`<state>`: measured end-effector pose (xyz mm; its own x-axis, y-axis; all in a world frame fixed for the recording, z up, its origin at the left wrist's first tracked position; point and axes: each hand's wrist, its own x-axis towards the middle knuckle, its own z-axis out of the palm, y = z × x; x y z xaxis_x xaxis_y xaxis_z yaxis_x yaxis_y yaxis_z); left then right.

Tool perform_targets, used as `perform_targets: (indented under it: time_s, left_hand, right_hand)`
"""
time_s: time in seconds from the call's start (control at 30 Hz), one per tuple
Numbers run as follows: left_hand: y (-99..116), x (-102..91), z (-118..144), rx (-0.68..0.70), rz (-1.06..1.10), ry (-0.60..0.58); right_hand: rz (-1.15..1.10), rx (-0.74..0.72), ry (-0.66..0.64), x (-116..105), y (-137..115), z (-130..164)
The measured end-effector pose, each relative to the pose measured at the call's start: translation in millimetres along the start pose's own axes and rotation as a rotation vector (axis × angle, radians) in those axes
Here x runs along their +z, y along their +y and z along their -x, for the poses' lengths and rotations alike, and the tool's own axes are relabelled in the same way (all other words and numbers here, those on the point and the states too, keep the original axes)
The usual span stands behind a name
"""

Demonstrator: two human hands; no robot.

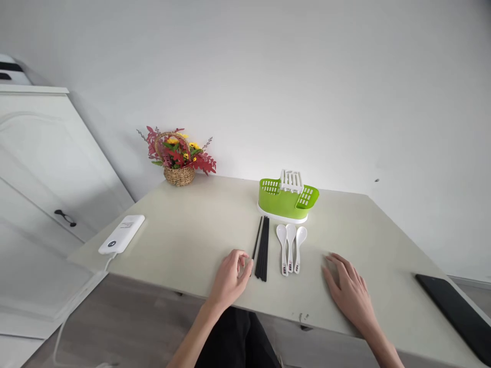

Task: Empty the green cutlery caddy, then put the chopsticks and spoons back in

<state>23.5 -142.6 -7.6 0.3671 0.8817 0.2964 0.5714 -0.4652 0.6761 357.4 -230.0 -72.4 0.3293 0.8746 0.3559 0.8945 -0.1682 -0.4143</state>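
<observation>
My left hand (231, 278) rests on the table near its front edge, fingers curled, with its fingertips touching the near end of a bundle of black chopsticks (262, 247). It grips nothing that I can see. My right hand (348, 292) lies flat on the table with fingers spread, holding nothing, a little right of three white spoons (290, 246) laid side by side. Behind the chopsticks and spoons stands a green cutlery holder (287, 198) with a white base and a white insert.
A beige table (199, 230) stands against a white wall. A flower basket (178, 156) sits at the back left, a white power bank (121, 234) with a cable at the left edge, a black phone (454, 309) at the right edge. A white cabinet (46, 168) stands left.
</observation>
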Motion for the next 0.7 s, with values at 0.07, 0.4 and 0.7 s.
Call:
perform_targets:
  time_s: [0.07, 0.4, 0.7]
  left_hand:
    - [3.1, -1.3, 3.6, 0.040, -0.038, -0.019]
    - [-0.5, 4.1, 11.4, 0.100, -0.169, -0.006]
    - [-2.6, 7.7, 11.6, 0.108, -0.180, 0.004]
  right_hand:
    - [0.001, 0.009, -0.004, -0.6, -0.2, 2.7]
    - [-0.009, 0.034, -0.016, 1.8, 3.0, 5.1]
    - [-0.015, 0.035, 0.000, 4.2, 4.0, 4.8]
